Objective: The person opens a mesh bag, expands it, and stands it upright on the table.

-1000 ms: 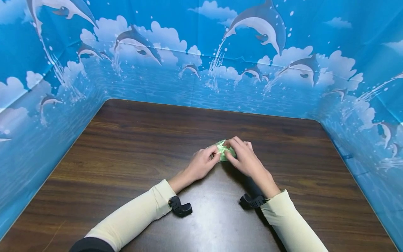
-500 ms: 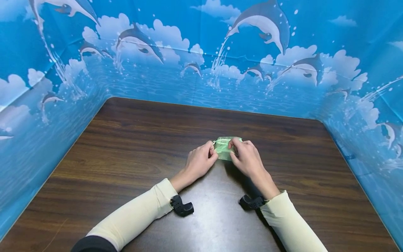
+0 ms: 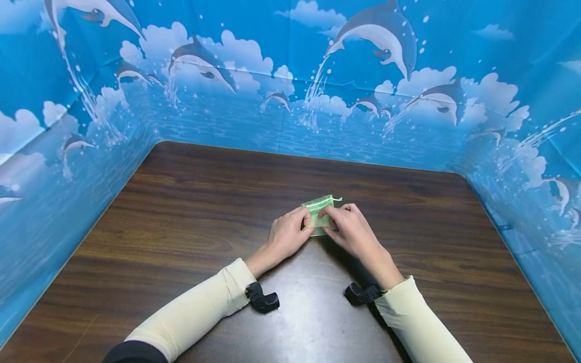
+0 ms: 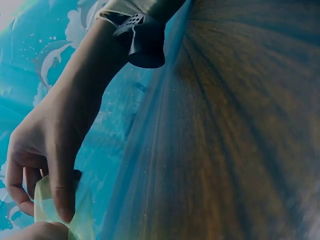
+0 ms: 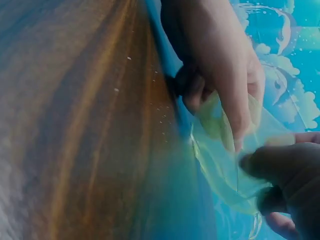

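Note:
A small sheer green drawstring pouch (image 3: 319,202) is held between both hands above the table, its white cord end poking out at the upper right. My left hand (image 3: 289,229) pinches the pouch's left side. At the other side, my right hand (image 3: 356,227) has its curled index finger and thumb on the pouch. In the left wrist view, the pouch (image 4: 84,215) hangs by the right hand's fingers. Seen from the right wrist, the left hand (image 5: 227,65) grips the pouch (image 5: 220,160) while the right hand's fingers (image 5: 270,165) are at its edge. Whether anything is inside cannot be made out.
A dark wood-grain table (image 3: 204,191) lies under the hands. Blue dolphin-print cloth (image 3: 290,126) stands along its back and sides. Black wrist cameras (image 3: 262,298) sit on both forearms, below the hands.
The pouch, bunched up at first, has been spread flat and turned, its cord end now showing at the upper right instead of the left. The right hand has shifted slightly left.

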Available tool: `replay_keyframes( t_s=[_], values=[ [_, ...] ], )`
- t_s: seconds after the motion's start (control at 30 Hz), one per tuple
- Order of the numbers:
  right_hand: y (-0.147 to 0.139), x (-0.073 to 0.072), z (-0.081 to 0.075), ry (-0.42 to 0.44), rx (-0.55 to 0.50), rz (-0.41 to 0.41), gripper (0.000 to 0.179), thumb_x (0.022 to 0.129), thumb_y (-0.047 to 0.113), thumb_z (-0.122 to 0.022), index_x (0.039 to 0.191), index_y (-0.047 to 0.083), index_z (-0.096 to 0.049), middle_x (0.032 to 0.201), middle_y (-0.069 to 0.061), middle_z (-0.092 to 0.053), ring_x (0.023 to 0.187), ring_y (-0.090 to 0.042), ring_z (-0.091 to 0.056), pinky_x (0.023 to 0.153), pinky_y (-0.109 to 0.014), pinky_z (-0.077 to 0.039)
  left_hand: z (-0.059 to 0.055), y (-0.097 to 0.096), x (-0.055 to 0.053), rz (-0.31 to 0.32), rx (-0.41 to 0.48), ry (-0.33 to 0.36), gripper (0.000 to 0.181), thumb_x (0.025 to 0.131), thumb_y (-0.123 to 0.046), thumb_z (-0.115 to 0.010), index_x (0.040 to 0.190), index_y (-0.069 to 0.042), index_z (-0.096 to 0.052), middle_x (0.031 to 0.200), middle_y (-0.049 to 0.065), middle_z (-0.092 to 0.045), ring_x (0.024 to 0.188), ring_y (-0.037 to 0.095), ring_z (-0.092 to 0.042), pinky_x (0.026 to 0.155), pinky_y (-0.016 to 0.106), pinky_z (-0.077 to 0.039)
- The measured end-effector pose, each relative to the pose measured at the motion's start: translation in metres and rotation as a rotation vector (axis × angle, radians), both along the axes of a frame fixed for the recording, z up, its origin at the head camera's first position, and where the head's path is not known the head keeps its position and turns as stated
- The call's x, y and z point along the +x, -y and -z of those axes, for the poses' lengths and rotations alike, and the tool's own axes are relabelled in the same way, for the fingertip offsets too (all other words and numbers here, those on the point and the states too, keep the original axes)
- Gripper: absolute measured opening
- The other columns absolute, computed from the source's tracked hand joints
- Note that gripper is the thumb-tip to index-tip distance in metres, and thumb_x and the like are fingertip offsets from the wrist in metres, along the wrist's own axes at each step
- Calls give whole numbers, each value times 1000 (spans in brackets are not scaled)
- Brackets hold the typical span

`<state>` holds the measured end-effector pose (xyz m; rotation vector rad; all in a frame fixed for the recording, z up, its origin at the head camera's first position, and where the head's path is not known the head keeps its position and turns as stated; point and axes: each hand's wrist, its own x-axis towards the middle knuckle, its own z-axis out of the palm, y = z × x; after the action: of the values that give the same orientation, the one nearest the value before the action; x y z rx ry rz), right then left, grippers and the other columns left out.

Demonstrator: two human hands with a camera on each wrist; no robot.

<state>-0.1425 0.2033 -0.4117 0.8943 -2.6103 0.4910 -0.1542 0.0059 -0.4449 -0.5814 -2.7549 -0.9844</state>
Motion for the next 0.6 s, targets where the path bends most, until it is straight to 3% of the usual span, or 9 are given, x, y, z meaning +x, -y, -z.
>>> replay_keyframes(
  t_s=[0.17,0.33,0.47,0.6],
  values=[
    [-1,1,0,51,-54,51,24,86,1,-76,103,14,-63,67,6,-46,63,-11,-40,74,-37,-47,1,0,0,-32,25,-4,24,87,-16,-68,75,-20,-47,71,-6,-46,61,12,-48,53,27,-34],
    [1,2,1,-32,-142,121,16,86,3,-67,97,13,-61,64,5,-46,58,-9,-36,68,-35,-45,-1,-1,-1,-63,35,-10,24,88,-15,-63,76,-19,-43,70,-6,-42,61,13,-47,52,28,-33],
    [2,3,4,-110,-182,191,17,92,8,-68,107,9,-62,63,3,-52,53,-8,-39,78,-41,-52,-1,-1,-1,-51,12,-16,26,91,-18,-63,76,-19,-42,68,-7,-39,59,13,-45,52,27,-31],
    [4,2,5,-106,-178,212,39,92,20,-79,124,7,-62,69,-1,-61,57,-12,-49,79,-45,-51,-1,1,1,-42,-17,-28,27,92,-19,-62,76,-18,-42,66,-7,-39,57,13,-43,51,27,-30]
  ],
)
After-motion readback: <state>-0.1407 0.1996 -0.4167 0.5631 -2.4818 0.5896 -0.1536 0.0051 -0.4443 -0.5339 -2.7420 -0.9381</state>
